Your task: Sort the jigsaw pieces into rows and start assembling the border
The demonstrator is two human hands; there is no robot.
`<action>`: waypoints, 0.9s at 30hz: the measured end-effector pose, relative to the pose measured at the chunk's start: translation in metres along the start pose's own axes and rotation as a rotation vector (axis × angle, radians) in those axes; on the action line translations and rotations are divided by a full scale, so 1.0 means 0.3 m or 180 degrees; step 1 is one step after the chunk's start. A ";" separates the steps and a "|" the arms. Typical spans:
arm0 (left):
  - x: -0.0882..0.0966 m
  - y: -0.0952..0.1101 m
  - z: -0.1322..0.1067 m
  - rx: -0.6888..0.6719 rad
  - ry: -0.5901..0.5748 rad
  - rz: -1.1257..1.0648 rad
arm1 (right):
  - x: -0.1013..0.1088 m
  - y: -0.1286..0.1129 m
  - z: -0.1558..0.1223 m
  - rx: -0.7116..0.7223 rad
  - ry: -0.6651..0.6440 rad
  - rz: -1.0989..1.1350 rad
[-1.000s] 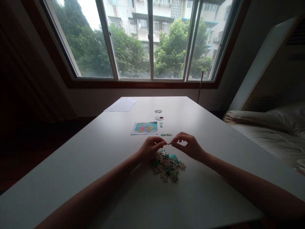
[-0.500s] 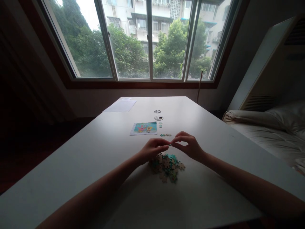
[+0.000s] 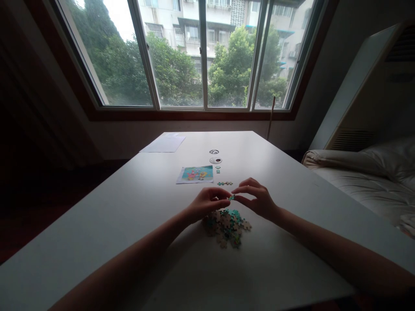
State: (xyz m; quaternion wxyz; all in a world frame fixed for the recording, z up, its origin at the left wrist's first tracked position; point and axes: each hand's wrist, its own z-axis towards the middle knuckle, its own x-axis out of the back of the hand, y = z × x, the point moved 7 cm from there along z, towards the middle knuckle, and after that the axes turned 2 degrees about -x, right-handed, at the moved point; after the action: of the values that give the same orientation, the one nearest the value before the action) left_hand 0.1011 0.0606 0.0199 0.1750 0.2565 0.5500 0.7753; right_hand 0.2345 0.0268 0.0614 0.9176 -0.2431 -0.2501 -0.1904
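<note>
A small green puzzle piece point(image 3: 232, 197) is pinched between the thumb and index fingertips of my left hand point(image 3: 205, 202), above the near side of a loose pile of pieces' far edge. My right hand point(image 3: 262, 199) is at its other side, thumb and index finger parted; I cannot tell whether they touch it. The piece looks light, stiff and flat, probably thin card, not slippery, though its knobs could bend. Best held lightly by opposite edges. Beyond lies a short row of pieces point(image 3: 225, 183).
</note>
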 end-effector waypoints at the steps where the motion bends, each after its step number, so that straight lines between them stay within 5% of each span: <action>1: 0.011 0.010 0.000 -0.0155 0.0124 0.0290 | -0.001 0.006 -0.001 -0.0030 -0.0001 -0.0001; 6: 0.039 0.074 -0.022 -0.1018 0.0727 0.1942 | -0.013 0.033 -0.006 -0.0121 -0.0103 -0.0087; 12: 0.020 0.098 -0.038 -0.1391 0.0732 0.2397 | -0.025 0.042 -0.010 -0.0122 -0.0195 -0.0190; 21: 0.025 0.082 -0.032 -0.1315 0.0679 0.2384 | -0.036 0.044 -0.010 -0.0081 -0.0259 -0.0386; 27: 0.074 0.022 -0.016 -0.0805 0.0856 0.1920 | 0.026 0.135 -0.016 -0.0288 0.0117 -0.0427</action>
State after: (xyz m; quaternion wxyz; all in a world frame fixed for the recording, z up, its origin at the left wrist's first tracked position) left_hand 0.0804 0.0668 0.0294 -0.1055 0.2793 0.3673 0.8809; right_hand 0.2617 0.0550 0.0478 0.8954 -0.2634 -0.2400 -0.2670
